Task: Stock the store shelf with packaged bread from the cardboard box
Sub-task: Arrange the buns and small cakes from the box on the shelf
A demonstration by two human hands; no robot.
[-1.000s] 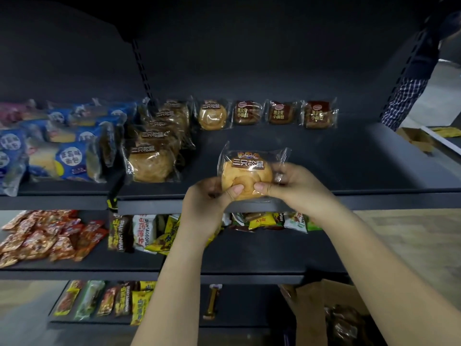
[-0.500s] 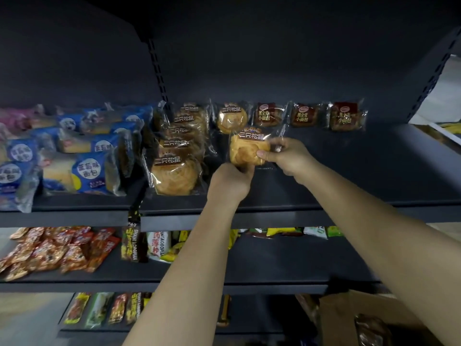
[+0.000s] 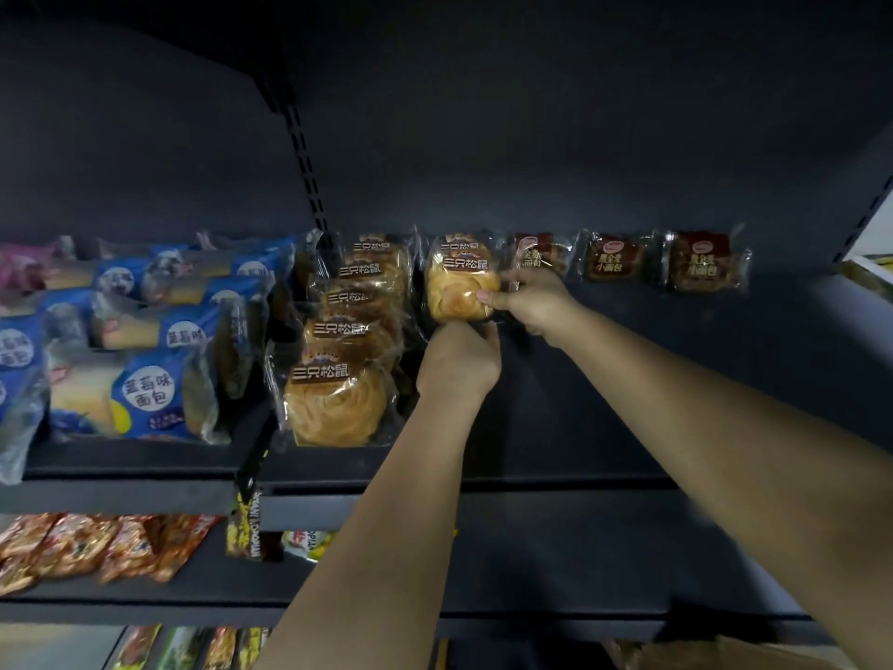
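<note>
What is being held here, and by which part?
One round bread packet, in both hands: the right hand pinches its right edge, thumb on the front; the left hand holds its bottom edge.

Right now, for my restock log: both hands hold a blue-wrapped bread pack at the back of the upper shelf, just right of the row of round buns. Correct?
Wrong wrapper. The head view shows the left hand and right hand holding a clear-wrapped bun pack, not a blue-wrapped one, at the back of the upper shelf, just right of the row of round buns.
</note>
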